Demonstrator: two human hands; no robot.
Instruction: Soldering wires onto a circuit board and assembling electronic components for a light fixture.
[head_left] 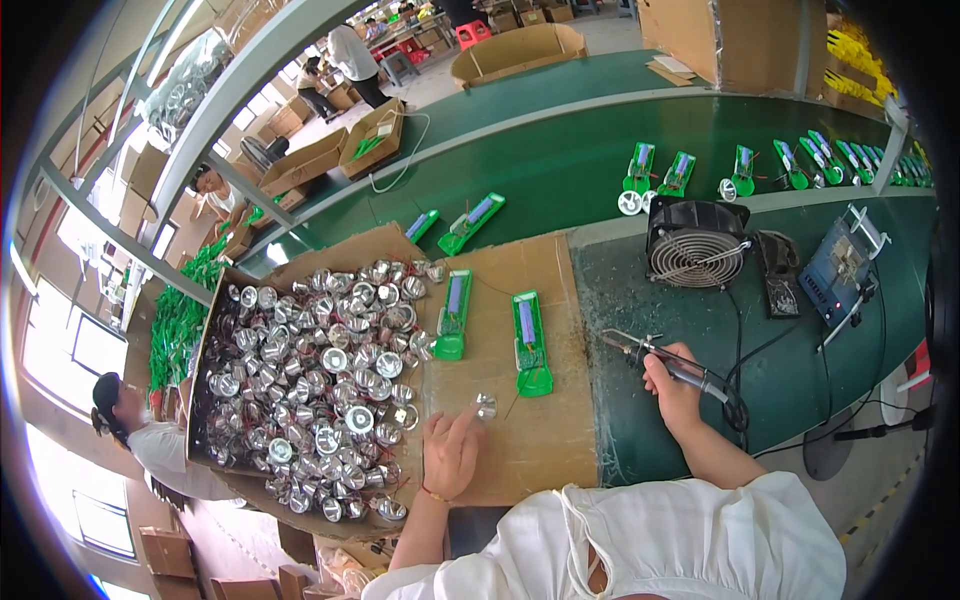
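At six o'clock in the frame, a person's left hand shows its back, fingers half curled beside a small silvery reflector at one o'clock from the knuckles; the palm is hidden, and whether the fingertips grip the cup cannot be told. At four o'clock, the right hand closes around the dark handle of a soldering iron, whose thin metal tip points toward ten o'clock, its very end hard to make out. The lower layers of a cardboard box, at eight o'clock, lie buried under shiny, round reflectors trailing red wires. A co-worker at nine o'clock is partly hidden behind it.

Two glossy green plastic cases, each with a lilac cylinder, lie on scuffed brown cardboard: one at one o'clock from the left hand, the other at twelve. A black fan with a wire-ring grille stands at twelve from the right hand. More cases line the smooth green belt, blurring toward two o'clock.
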